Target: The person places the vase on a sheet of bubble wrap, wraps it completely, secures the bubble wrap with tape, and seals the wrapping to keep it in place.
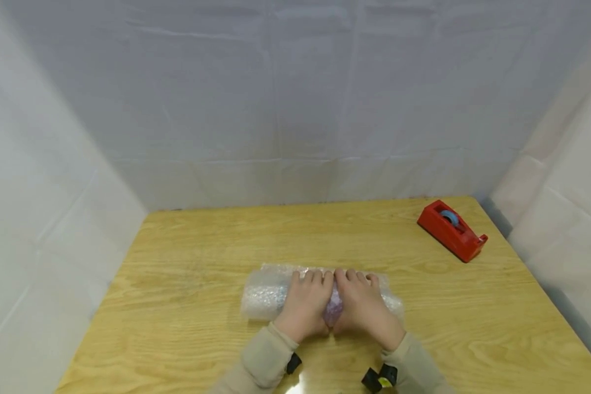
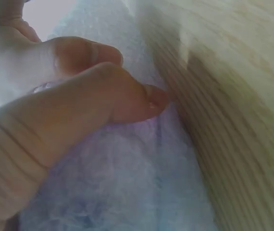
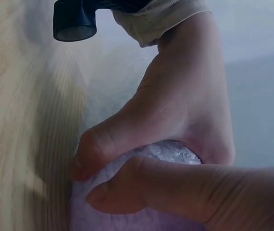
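Observation:
A roll of clear bubble wrap (image 1: 260, 298) lies sideways on the wooden table, with something purple (image 1: 333, 307) showing through its middle. My left hand (image 1: 301, 306) grips it left of centre, fingers bent over the top and far side. Close beside it, my right hand (image 1: 365, 307) holds the roll the same way. In the left wrist view, both thumbs press the near side of the bubble wrap (image 2: 122, 178), low by the tabletop. The right wrist view also has the thumbs side by side on the wrap (image 3: 170, 151). What is inside stays largely hidden.
A red tape dispenser (image 1: 450, 230) with a blue-cored roll stands at the table's far right. The wooden tabletop (image 1: 187, 262) ends at grey-white sheeting (image 1: 276, 109) at the back, with more sheeting on both sides. Black wrist devices (image 1: 379, 377) sit below the sleeves.

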A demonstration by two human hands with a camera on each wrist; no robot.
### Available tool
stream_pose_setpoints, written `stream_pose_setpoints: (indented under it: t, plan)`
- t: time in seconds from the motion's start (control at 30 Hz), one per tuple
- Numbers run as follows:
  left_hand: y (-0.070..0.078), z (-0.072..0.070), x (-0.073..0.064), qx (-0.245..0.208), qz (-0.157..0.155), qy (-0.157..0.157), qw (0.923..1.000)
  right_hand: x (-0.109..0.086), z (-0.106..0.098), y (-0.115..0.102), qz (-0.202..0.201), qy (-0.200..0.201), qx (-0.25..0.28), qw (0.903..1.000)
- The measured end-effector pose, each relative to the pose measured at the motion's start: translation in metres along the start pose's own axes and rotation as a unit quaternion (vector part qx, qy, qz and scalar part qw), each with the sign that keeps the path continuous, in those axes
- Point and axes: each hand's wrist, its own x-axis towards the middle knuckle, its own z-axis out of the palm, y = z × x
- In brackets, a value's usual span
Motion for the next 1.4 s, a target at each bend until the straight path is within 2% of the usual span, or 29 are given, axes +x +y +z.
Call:
stream_pose_setpoints:
  t: [0.13,0.3,0.43,0.6,0.73,0.9,1.17,1.27,1.4]
  plan:
    - [-0.002,0.003,0.001,-0.01,-0.006,0.006,0.9999,0.004,-0.001,0.001,-0.008,-0.02,0.003,0.9998]
    - [-0.001,0.004,0.001,-0.036,-0.031,0.0,0.9989,0.011,-0.004,0.003,-0.026,-0.045,-0.001,0.9987]
    - [-0.001,0.003,0.004,-0.036,-0.041,-0.004,0.9985,0.016,-0.007,0.005,-0.031,-0.063,-0.008,0.9975]
    - [-0.004,0.001,0.01,-0.037,-0.045,-0.039,0.9976,0.022,-0.01,0.008,-0.036,-0.086,0.004,0.9956]
    - [-0.005,-0.001,0.013,-0.054,-0.054,-0.067,0.9948,0.025,-0.012,0.01,-0.046,-0.089,0.006,0.9949]
    - [-0.006,-0.003,0.015,-0.082,-0.061,-0.081,0.9914,0.019,-0.011,0.011,-0.055,-0.055,0.0,0.997]
    - [-0.013,-0.003,0.02,-0.103,-0.063,-0.109,0.9867,0.001,0.0,-0.001,-0.036,0.03,-0.071,0.9964]
    - [-0.016,-0.002,0.023,-0.119,-0.061,-0.123,0.9833,0.0,0.003,-0.004,-0.024,0.049,-0.075,0.9957]
    - [-0.018,-0.003,0.026,-0.143,-0.064,-0.131,0.979,0.001,0.006,-0.003,-0.03,0.073,-0.079,0.9937]
